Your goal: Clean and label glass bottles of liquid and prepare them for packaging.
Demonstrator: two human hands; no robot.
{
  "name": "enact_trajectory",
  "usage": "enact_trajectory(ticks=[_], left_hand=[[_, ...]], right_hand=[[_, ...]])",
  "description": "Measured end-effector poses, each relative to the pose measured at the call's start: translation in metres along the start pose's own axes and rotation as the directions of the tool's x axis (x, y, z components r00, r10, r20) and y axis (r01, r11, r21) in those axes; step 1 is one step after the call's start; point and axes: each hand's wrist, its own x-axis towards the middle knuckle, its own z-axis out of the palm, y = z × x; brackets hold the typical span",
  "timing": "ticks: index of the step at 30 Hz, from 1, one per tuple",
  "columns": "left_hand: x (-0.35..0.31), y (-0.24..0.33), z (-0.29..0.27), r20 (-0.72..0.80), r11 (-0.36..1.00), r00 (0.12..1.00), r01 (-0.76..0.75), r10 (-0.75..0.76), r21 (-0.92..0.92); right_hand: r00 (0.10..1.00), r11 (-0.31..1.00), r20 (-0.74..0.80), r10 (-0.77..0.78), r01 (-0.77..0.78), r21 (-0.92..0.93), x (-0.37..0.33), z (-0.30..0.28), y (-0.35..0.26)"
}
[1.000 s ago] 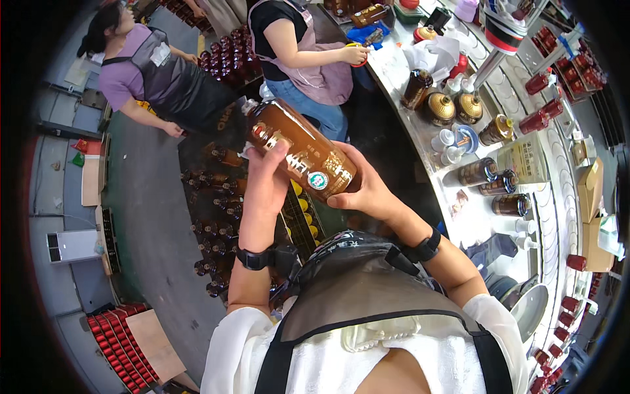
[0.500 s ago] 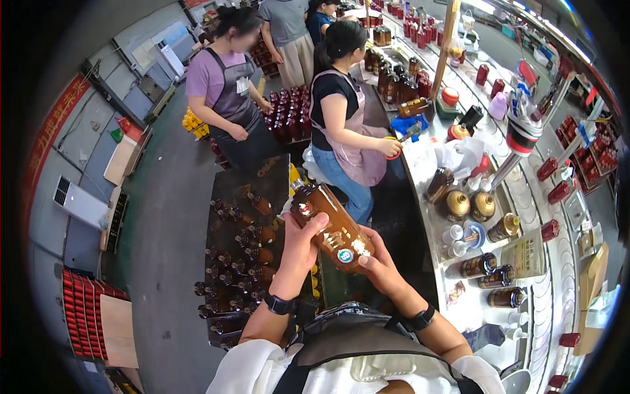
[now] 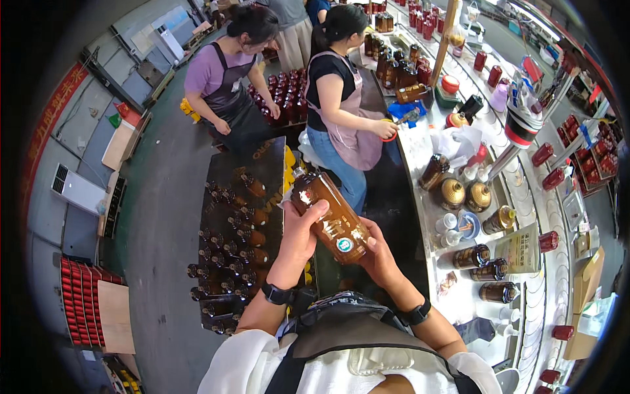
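A large amber glass bottle with pale printed figures and a round teal-and-white sticker lies tilted between my hands, its neck pointing up and left. My left hand grips the neck end, thumb across the front face. A bit of something white, perhaps a cloth, shows beside those fingers. My right hand holds the base end at its lower right. Below and left of the bottle, a dark pallet board carries rows of similar brown bottles.
At right a long work table holds upright dark bottles, gold-domed bottles, white cups and a blue bowl. Beyond it runs a conveyor with red bottles. Two co-workers in aprons stand ahead, near crowded red bottles.
The bottle stays in both my hands, nearly in place; my right thumb has shifted toward its base edge. The co-worker in purple has bent toward the red bottles, reaching an arm out.
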Motion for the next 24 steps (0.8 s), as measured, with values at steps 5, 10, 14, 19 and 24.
enact_trajectory(ticks=[5, 10, 14, 19, 24], left_hand=[[-0.006, -0.011, -0.005, 0.003, 0.999, 0.999, 0.043, -0.043, 0.012], [-0.017, -0.018, -0.007, 0.013, 0.999, 0.999, 0.051, -0.052, 0.007], [-0.024, -0.024, -0.008, -0.005, 0.999, 0.999, 0.047, -0.047, 0.019], [-0.041, -0.014, 0.008, 0.051, 0.996, 0.995, 0.087, -0.087, -0.003], [-0.055, -0.015, 0.013, 0.058, 0.993, 0.991, 0.12, -0.12, 0.0]], right_hand=[[1.0, 1.0, -0.003, 0.026, -0.026, -0.002, -0.01, -0.006, 0.002], [0.999, 0.999, -0.009, 0.036, -0.036, 0.022, -0.02, -0.011, 0.011], [0.999, 0.999, -0.019, 0.037, -0.037, -0.015, -0.027, -0.013, 0.014], [0.999, 0.999, -0.009, 0.041, -0.041, -0.004, -0.037, -0.017, 0.018], [0.995, 0.995, -0.044, 0.092, -0.091, 0.026, -0.051, -0.02, 0.021]])
